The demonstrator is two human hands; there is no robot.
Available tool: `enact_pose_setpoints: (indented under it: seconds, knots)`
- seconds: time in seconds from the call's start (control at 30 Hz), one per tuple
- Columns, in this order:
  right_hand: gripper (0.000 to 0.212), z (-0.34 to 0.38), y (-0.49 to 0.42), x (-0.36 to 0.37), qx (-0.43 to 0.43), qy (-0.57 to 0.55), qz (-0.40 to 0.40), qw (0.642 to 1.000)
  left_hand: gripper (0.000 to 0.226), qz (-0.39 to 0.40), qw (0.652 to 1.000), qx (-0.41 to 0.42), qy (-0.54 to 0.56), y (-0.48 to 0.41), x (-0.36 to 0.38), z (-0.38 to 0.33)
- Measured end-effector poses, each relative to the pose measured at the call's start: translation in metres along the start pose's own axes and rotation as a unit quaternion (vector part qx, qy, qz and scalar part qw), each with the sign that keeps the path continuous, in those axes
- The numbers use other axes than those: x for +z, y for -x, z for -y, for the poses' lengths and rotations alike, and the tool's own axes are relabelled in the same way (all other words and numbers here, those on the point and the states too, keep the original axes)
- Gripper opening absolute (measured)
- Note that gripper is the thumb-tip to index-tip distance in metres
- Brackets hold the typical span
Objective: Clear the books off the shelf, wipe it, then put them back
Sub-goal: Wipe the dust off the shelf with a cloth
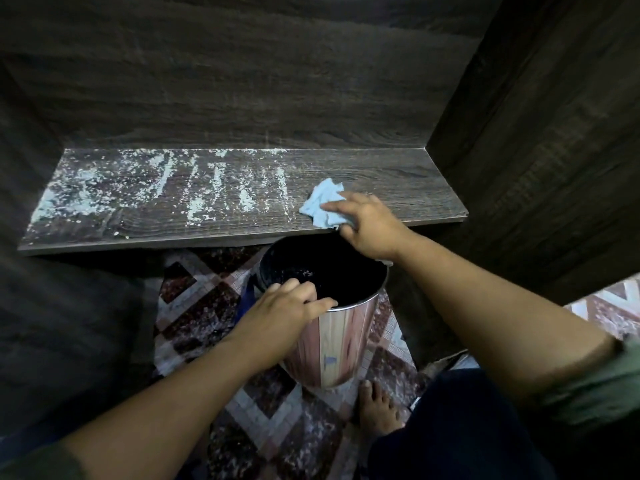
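now wiping the shelf [398, 174], no books showing.
right hand [370, 225] is pressing the cloth [320, 202] near the front edge; left hand [287, 303] is gripping the bin [332, 334] rim below; best sweeping the crumbs [214, 192] rightward into it.

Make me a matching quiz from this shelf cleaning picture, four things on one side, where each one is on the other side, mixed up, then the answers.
Things:
1. blue cloth
2. left hand
3. white dust
4. bin

Places:
A. on the floor below the shelf's front edge
B. under the right hand, on the shelf
C. gripping the bin's rim
D. spread over the shelf's left and middle

Pairs: 1-B, 2-C, 3-D, 4-A
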State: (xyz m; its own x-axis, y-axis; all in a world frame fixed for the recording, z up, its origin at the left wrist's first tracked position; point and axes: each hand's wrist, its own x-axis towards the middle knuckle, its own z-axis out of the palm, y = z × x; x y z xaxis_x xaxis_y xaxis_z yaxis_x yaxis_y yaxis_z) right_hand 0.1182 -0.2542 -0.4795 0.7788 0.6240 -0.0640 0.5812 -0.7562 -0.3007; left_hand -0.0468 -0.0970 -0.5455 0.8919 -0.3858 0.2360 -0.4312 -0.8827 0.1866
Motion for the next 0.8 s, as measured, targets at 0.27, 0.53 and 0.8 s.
enact_pose_setpoints:
  seconds: [0.27, 0.53, 0.8]
  knots:
    - [0.029, 0.014, 0.031, -0.06, -0.011, -0.054, 0.026, 0.998, 0.068, 0.003, 1.0, 0.006, 0.006, 0.001, 0.0, -0.002]
    - [0.039, 0.008, 0.039, -0.023, -0.022, 0.019, 0.014, 0.999, 0.072, 0.007, 1.0, -0.002, 0.006, -0.005, -0.002, -0.003]
    - [0.043, -0.007, -0.019, -0.035, 0.057, -0.046, -0.156, 0.985, 0.067, 0.032, 0.999, -0.02, 0.034, -0.015, -0.001, -0.002]
